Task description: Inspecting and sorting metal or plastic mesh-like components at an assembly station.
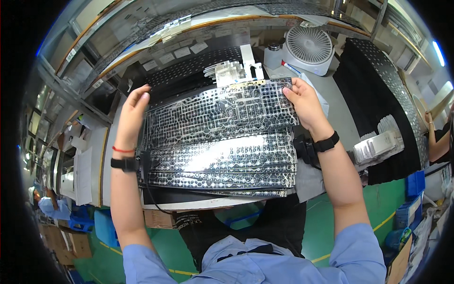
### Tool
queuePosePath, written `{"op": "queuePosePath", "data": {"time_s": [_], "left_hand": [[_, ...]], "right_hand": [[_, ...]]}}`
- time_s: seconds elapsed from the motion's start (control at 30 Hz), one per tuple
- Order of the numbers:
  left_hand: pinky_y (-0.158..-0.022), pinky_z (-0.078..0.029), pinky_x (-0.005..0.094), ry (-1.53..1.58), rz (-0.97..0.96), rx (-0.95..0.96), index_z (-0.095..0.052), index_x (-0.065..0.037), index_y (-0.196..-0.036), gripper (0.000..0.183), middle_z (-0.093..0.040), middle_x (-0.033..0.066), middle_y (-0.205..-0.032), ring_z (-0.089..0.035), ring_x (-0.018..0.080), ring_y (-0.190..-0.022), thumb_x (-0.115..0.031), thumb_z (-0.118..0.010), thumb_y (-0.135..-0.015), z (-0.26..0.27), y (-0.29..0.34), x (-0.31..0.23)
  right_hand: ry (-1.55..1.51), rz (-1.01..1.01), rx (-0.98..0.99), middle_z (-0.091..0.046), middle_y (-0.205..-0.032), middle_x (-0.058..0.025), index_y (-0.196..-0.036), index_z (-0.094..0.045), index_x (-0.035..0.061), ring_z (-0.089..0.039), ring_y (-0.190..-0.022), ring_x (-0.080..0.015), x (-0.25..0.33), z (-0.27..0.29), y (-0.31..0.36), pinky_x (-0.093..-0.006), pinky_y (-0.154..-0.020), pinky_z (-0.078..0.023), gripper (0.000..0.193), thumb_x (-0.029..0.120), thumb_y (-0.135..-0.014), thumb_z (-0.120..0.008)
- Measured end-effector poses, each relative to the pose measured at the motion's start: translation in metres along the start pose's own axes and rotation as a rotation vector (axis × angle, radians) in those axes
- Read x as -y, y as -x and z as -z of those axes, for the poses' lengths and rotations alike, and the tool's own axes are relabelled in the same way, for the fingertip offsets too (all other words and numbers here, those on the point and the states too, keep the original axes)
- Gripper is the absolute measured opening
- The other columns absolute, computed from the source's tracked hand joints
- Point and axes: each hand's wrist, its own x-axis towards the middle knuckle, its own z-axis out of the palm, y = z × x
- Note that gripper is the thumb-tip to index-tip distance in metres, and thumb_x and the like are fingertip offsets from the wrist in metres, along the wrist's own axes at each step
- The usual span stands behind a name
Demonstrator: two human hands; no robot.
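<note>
My right hand pinches the upper right corner of a thin dark sheet covered in silver circuit-like traces, thumb on top. The sheet lies slanted over a stack of similar sheets, whose glossy surface reflects light. My left hand is raised just beyond the sheet's upper left end, fingers bent, thumb apart from them, with nothing visible in it. At the sheet's far edge, near its middle, sit a bundle of clear and white strips and a white upright bracket.
Behind the sheets lies a black perforated panel. A white fan, a grey bottle and a marker stand at the back right. Further right, white stacked pieces rest on black material. Another person's arm shows far right.
</note>
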Motion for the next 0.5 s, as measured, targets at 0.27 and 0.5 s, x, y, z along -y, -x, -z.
{"op": "queuePosePath", "data": {"time_s": [0.27,0.5], "left_hand": [[-0.085,-0.051,0.0272,0.513,0.475,0.268,-0.055,-0.001,-0.127,0.042,-0.067,0.0094,-0.114,-0.064,0.0136,-0.096,-0.034,-0.046,-0.103,0.042,-0.004,0.090],[-0.061,-0.041,0.0178,0.400,0.406,0.198,-0.062,-0.006,-0.105,0.020,-0.061,-0.0056,-0.083,-0.051,0.0015,-0.068,-0.023,-0.054,-0.100,0.040,-0.001,0.100]], "right_hand": [[0.056,0.005,-0.077,-0.070,-0.096,-0.0084,-0.108,-0.056,-0.0027,-0.064,-0.083,-0.0095,0.001,0.003,0.000,-0.0235,-0.075,-0.051,0.012,0.001,-0.097,-0.052],[0.033,-0.063,-0.038,-0.069,-0.097,-0.0076,-0.105,-0.060,-0.0005,-0.064,-0.083,-0.0094,-0.002,0.010,-0.003,-0.0239,-0.076,-0.050,0.018,0.014,-0.102,-0.050]]}}
